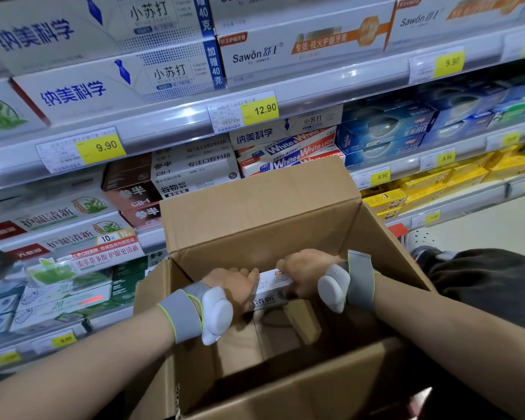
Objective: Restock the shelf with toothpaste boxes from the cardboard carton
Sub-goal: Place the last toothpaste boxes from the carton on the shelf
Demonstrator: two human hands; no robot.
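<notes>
Far left of the cardboard carton (pixel 255 213): shelf (pixel 170 122) tiers already packed w/ toothpaste boxes, green-leaf ones low down, white/blue ones up top, yellow price tags (pixel 103 147) along the rails. No obvious gap visible from here, so can't tell which slot is due for restock. Left of carton centre: left hand (pixel 234 283), grey wrist strap w/ white pod, fingers curled round the near end of a white toothpaste box (pixel 273 286). Inside the carton, mid-opening: that box held level, just above the carton floor, flaps up behind it. Right of centre: right hand (pixel 306 274), same strap, fingers wrapped over the box's other end. Both hands gripping, neither spread. Below the box: bare cardboard floor showing, a dark cord-like loop, poss. a smaller brown piece; no other toothpaste boxes clearly seen inside. Judging from that: carton nearly emptied, most of the stock prob. already out, this box maybe among the last. Left to do: lift out, carry to the shelf beyond the carton, slot in w/ matching brand. Right of carton: more stocked tiers, blue and yellow packs, dark trouser leg at edge.
</notes>
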